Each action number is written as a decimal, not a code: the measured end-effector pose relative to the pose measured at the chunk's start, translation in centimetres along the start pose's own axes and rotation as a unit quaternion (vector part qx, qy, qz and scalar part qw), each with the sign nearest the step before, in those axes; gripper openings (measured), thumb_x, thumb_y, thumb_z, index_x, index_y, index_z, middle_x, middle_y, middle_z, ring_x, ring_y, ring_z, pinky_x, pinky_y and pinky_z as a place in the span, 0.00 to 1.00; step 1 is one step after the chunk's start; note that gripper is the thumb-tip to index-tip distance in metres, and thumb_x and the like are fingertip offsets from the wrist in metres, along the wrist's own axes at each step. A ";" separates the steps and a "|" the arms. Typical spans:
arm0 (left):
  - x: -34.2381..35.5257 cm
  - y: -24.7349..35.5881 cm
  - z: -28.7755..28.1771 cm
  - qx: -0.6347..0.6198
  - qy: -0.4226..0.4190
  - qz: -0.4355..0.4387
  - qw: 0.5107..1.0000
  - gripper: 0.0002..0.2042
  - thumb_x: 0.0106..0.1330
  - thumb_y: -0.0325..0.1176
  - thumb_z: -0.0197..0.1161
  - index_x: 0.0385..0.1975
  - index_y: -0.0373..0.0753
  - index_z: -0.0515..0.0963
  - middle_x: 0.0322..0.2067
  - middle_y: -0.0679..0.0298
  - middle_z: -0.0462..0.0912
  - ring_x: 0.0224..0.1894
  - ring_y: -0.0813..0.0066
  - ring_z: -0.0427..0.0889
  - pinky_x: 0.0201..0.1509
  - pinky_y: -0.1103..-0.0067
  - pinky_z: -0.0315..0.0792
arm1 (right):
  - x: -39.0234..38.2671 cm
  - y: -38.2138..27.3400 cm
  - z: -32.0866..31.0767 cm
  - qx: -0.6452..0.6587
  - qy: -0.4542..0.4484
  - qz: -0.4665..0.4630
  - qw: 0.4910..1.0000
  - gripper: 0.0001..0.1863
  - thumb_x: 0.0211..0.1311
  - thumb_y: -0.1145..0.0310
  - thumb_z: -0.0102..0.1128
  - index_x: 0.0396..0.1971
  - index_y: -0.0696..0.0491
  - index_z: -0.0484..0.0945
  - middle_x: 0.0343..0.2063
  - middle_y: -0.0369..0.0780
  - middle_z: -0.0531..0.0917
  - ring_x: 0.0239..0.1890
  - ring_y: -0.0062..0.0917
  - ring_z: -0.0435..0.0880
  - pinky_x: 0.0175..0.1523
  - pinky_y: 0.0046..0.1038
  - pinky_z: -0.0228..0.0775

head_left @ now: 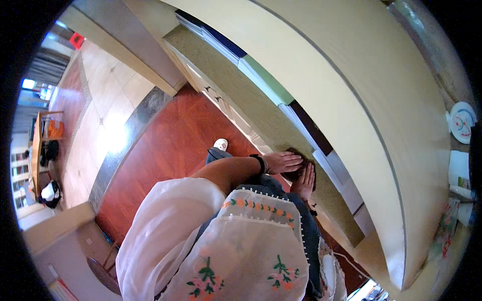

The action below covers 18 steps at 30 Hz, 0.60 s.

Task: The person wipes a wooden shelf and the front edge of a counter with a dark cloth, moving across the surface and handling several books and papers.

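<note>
A dark brown cloth (291, 176), folded or bunched, lies on a narrow, speckled beige counter (261, 113). My left hand (283, 162) rests flat on the cloth with its fingers stretched out, and a black band circles that wrist. Just beside it my right hand (304, 184) also presses on the cloth, fingers straight and close together. The two hands' fingertips nearly meet. Part of the cloth is hidden under them, so I cannot tell its full shape.
Books and folders (268, 80) stand along the counter's back, under a curved cream panel (351, 100). Cabinet doors (226, 105) with dark handles are below the counter. Red wood floor (170, 165) lies to the left; beyond it stands a wooden table (37, 150). A round white dial (462, 122) is at far right.
</note>
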<state>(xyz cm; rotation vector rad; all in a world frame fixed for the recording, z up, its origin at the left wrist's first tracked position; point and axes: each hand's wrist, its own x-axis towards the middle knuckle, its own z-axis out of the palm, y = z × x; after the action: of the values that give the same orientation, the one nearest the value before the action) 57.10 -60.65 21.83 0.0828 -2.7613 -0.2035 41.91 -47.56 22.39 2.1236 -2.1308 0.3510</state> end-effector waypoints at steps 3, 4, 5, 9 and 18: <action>-2.4 -2.7 0.0 -0.016 0.010 -0.008 1.000 0.22 0.59 0.40 0.45 0.53 0.39 0.63 0.61 0.56 0.57 0.63 0.62 0.57 0.65 0.68 0.52 | 2.8 -3.1 0.9 0.023 0.016 0.022 0.999 0.27 0.56 0.70 0.43 0.56 0.64 0.56 0.60 0.52 0.58 0.63 0.44 0.56 0.65 0.42 0.48; -3.3 -3.7 -0.2 0.001 0.011 -0.005 1.000 0.23 0.59 0.41 0.45 0.54 0.40 0.63 0.61 0.56 0.57 0.63 0.63 0.56 0.65 0.68 0.52 | 3.7 -4.2 1.1 0.021 -0.009 0.048 0.999 0.26 0.56 0.71 0.43 0.56 0.63 0.57 0.59 0.52 0.59 0.63 0.44 0.56 0.65 0.41 0.48; -4.1 -4.9 -0.8 -0.002 0.010 0.002 1.000 0.23 0.59 0.41 0.45 0.54 0.40 0.63 0.61 0.56 0.57 0.63 0.63 0.56 0.65 0.68 0.52 | 4.8 -5.3 1.5 0.018 -0.008 0.056 0.998 0.26 0.56 0.71 0.43 0.56 0.63 0.57 0.59 0.52 0.59 0.63 0.44 0.56 0.65 0.41 0.48; -7.0 -8.7 -2.8 -0.005 0.018 0.014 1.000 0.22 0.59 0.39 0.45 0.54 0.40 0.63 0.60 0.57 0.58 0.63 0.64 0.56 0.65 0.69 0.53 | 7.8 -8.2 2.9 -0.013 0.031 0.029 0.999 0.25 0.55 0.72 0.43 0.55 0.62 0.59 0.59 0.50 0.60 0.63 0.43 0.56 0.65 0.40 0.49; -9.9 -12.9 -6.2 -0.030 -0.035 0.009 0.999 0.21 0.59 0.37 0.48 0.53 0.42 0.64 0.60 0.59 0.58 0.64 0.65 0.54 0.66 0.68 0.52 | 11.7 -14.2 3.0 -0.002 0.009 0.122 0.992 0.26 0.54 0.71 0.43 0.55 0.60 0.59 0.60 0.48 0.58 0.63 0.41 0.55 0.65 0.40 0.47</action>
<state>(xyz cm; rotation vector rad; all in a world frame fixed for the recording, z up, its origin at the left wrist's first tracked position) 68.98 -73.41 22.05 0.0367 -2.8210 -0.2898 56.12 -59.54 23.44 1.8508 -2.3827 0.3852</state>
